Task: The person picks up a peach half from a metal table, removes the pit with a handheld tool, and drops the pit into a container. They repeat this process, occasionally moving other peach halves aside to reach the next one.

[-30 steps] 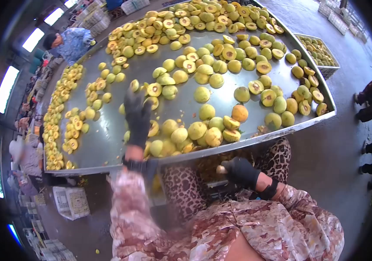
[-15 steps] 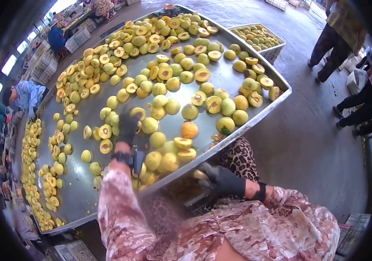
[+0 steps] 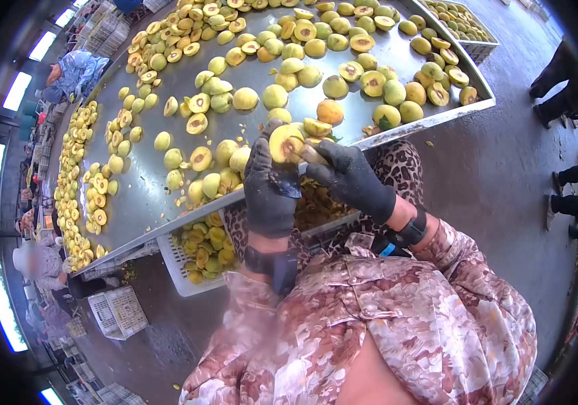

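Observation:
Yellow-green fruit, many cut in half, lie across a metal table (image 3: pixel 142 202). My left hand (image 3: pixel 269 192), in a dark glove, holds a halved fruit (image 3: pixel 284 143) with its cut face showing the brown centre. Close on its right, my right hand (image 3: pixel 356 177), also gloved, grips a small tool by its light handle (image 3: pixel 312 155); the tool's end meets the fruit's centre. Both hands are in front of the table's near edge. Below them, a container of brownish pieces (image 3: pixel 323 206) is partly hidden by my hands.
A white crate of fruit (image 3: pixel 202 253) stands under the near edge. Another full crate (image 3: pixel 461 23) is beyond the right corner. An empty crate (image 3: pixel 119 312) sits on the floor at left. People (image 3: pixel 80 73) are along the left side; legs (image 3: pixel 576 175) show at right.
My left hand has drawn back from among the fruit on the table and now holds a half. My right hand has risen to meet it with the tool. The view has shifted.

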Tool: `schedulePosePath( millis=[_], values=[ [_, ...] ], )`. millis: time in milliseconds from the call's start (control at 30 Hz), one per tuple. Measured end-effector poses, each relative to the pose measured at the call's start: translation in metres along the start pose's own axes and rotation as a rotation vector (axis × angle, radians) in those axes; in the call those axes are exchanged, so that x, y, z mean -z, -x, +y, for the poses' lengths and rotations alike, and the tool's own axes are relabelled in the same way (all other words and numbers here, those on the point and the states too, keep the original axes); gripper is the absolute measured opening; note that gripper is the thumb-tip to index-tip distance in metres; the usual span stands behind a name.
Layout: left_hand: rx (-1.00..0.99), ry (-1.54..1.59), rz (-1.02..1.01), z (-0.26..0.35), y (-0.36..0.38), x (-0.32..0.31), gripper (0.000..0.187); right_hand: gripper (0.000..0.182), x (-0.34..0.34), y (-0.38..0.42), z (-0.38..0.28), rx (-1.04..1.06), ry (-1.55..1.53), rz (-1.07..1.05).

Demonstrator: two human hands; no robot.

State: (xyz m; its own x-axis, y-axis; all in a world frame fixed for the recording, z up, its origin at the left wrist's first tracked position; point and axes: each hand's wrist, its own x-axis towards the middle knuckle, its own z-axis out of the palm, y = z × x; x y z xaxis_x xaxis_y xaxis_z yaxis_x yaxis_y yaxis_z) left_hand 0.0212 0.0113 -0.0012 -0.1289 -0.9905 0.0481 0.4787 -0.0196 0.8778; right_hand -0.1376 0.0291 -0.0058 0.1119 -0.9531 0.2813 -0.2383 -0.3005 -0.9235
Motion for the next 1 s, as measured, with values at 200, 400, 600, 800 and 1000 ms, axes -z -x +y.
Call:
schedulePosePath(
  millis=[200,400,600,800,1000],
  values=[
    [0.077,0.346,-0.003,-0.002,-0.003,-0.009,0.040,0.019,-0.009,0.004,0.007,0.078,-0.073,0.076],
    [0.081,0.271,0.137,-0.001,-0.001,-0.025,0.040,0.025,-0.017,0.019,0.014,0.041,-0.146,0.026],
    [-0.079,-0.238,-0.052,0.006,0.006,-0.033,0.043,0.033,0.011,0.040,0.013,-0.066,-0.312,-0.309],
    [0.112,0.375,-0.064,0.004,0.021,-0.014,0.044,0.030,0.015,0.028,0.014,0.064,-0.334,-0.555],
    [-0.230,-0.462,0.194,0.015,0.084,0.147,0.033,0.022,0.005,0.023,0.027,0.308,-0.035,-0.748]
  ],
)
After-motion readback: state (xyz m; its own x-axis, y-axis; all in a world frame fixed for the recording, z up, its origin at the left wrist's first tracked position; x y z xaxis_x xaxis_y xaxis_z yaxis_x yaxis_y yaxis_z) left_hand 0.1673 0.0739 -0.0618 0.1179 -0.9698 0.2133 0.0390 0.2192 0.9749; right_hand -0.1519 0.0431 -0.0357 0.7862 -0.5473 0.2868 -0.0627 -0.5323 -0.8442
